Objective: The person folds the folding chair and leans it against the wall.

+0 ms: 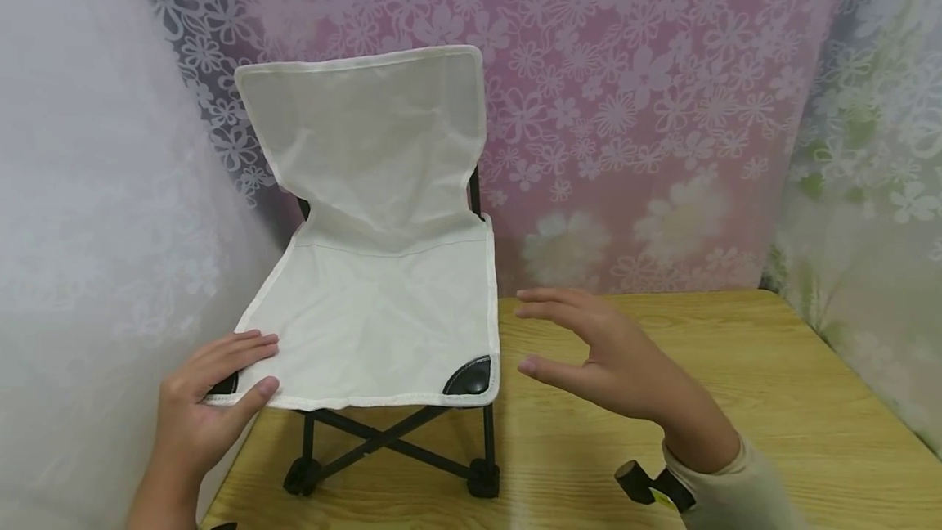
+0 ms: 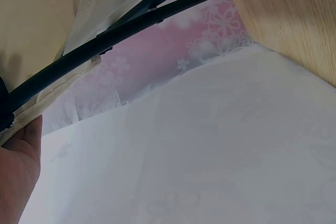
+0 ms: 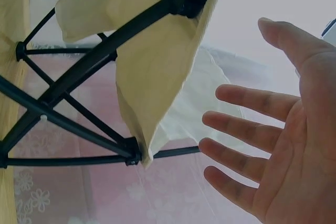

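A folding chair (image 1: 368, 309) with cream fabric and a dark metal frame stands unfolded on the wooden table. My left hand (image 1: 209, 387) rests on the front left corner of its seat, fingers over the fabric and thumb by the front edge. Seen from below in the left wrist view, that hand (image 2: 21, 166) is at the seat's hem beside a dark tube (image 2: 100, 43). To the right of the seat, my right hand (image 1: 596, 350) hovers apart from the chair with fingers spread. The right wrist view shows its palm (image 3: 294, 150) holding nothing, near the seat's underside (image 3: 152, 66).
The wooden tabletop (image 1: 721, 366) extends to the right of the chair. Pink floral cloth (image 1: 589, 105) hangs behind, with a white curtain (image 1: 96, 186) close on the left and a pale floral one (image 1: 876, 211) on the right.
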`<state>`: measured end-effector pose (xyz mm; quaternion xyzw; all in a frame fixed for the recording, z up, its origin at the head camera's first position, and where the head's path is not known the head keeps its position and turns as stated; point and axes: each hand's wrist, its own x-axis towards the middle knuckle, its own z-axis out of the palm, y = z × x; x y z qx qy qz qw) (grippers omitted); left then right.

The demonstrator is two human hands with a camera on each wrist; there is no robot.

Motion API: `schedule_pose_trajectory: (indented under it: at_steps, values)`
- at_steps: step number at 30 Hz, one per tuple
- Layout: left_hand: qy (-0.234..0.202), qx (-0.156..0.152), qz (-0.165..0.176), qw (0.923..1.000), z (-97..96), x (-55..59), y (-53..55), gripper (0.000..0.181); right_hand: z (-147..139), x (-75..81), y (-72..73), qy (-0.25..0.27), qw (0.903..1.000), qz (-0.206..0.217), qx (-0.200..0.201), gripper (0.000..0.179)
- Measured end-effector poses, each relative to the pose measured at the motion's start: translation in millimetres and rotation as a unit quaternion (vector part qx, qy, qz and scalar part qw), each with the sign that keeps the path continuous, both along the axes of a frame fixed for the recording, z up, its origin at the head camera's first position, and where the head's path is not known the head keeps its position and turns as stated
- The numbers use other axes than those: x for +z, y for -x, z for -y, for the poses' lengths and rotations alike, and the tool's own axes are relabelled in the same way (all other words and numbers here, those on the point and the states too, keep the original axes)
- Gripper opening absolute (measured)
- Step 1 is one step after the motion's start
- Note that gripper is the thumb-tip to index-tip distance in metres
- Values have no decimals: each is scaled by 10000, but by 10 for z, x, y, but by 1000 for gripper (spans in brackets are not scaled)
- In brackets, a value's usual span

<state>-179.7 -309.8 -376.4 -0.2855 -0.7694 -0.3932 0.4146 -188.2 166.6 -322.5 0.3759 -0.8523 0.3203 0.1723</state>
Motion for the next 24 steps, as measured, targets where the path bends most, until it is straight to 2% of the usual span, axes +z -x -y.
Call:
schedule_pose_trajectory:
  at_steps: [11, 24]
  values:
    - [-34, 49, 16, 10000, -1, -2, 10, 30, 156, -10, -12, 85, 9989, -116, 447, 52]
    - [-26, 46, -78, 10000, -3, 11, -3, 31, 305, -59, -58, -8, 9987, -9, 517, 50]
